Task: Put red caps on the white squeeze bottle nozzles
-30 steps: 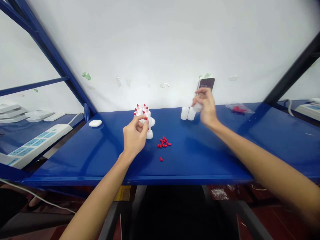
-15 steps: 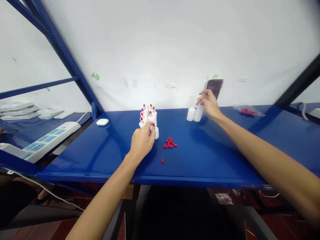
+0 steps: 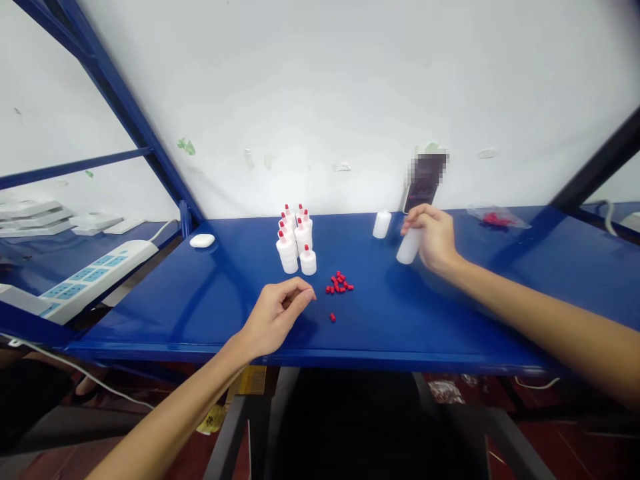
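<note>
Several small white bottles with red caps (image 3: pixel 296 241) stand grouped on the blue shelf (image 3: pixel 210 300). A pile of loose red caps (image 3: pixel 339 283) lies right of them, with one stray cap (image 3: pixel 333 318) nearer me. My left hand (image 3: pixel 276 315) hovers just left of the stray cap, fingers loosely curled, holding nothing. My right hand (image 3: pixel 434 235) grips an uncapped white bottle (image 3: pixel 409 246), tilted above the shelf. Another uncapped white bottle (image 3: pixel 381 224) stands at the back.
A phone (image 3: pixel 424 179) leans on the white wall behind my right hand. A plastic bag of red caps (image 3: pixel 494 218) lies at the back right. A white earbud case (image 3: pixel 202 241) sits left. A power strip (image 3: pixel 85 278) and white boxes (image 3: pixel 35 217) occupy the left shelf.
My left hand let go of a capped bottle at the group and drew back toward me. My right hand lifted one uncapped bottle from the back pair and brought it nearer.
</note>
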`<state>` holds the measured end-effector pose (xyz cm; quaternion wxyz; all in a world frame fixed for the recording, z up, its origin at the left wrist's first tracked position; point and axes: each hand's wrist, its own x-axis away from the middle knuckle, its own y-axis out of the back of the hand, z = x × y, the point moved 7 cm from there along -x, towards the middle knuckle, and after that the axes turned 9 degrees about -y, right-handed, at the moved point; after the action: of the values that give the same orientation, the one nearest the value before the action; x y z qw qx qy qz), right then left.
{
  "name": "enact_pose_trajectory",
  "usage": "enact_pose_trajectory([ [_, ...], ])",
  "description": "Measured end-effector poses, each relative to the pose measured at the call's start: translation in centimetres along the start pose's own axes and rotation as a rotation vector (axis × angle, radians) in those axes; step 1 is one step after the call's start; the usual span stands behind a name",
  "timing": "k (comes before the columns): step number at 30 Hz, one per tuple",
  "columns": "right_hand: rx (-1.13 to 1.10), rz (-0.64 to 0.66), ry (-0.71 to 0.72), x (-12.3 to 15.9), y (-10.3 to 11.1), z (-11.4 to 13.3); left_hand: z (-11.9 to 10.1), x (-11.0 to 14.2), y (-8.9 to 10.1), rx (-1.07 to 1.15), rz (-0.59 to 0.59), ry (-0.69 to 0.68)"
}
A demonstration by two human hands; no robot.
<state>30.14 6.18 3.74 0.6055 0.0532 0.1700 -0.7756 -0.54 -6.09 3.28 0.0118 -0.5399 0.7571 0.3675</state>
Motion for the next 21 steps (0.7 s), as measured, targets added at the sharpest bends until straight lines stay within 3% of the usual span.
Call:
enact_pose_trajectory([
  [5, -0.042, 0.368, -0.155, 3.4, -5.5, -1.0, -0.5, -0.8, -1.9, -0.108, 0.215, -0.102],
  [8, 0.034, 0.455, -0.052, 3.2, -7.5, -1.0, -1.4, -1.1, -3.1, -0.286, 0.366, -0.238],
  [11, 0.188, 0.480, 0.088, 2.7, -7.9, -0.6, -1.4, -1.0, -3.6, -0.352, 0.417, -0.283],
  [13, 0.264, 0.501, 0.136, 2.6, -7.8, -0.4, -1.4, -1.2, -3.5, -0.344, 0.369, -0.310],
  [16, 0.282, 0.504, 0.141, 2.7, -7.6, -0.2, -1.7, -2.7, -3.3, -0.232, 0.194, -0.305],
  [21, 0.068, 0.534, -0.010, 3.0, -8.1, -1.4, -1.7, -8.3, -3.7, 0.165, -0.137, -0.176],
])
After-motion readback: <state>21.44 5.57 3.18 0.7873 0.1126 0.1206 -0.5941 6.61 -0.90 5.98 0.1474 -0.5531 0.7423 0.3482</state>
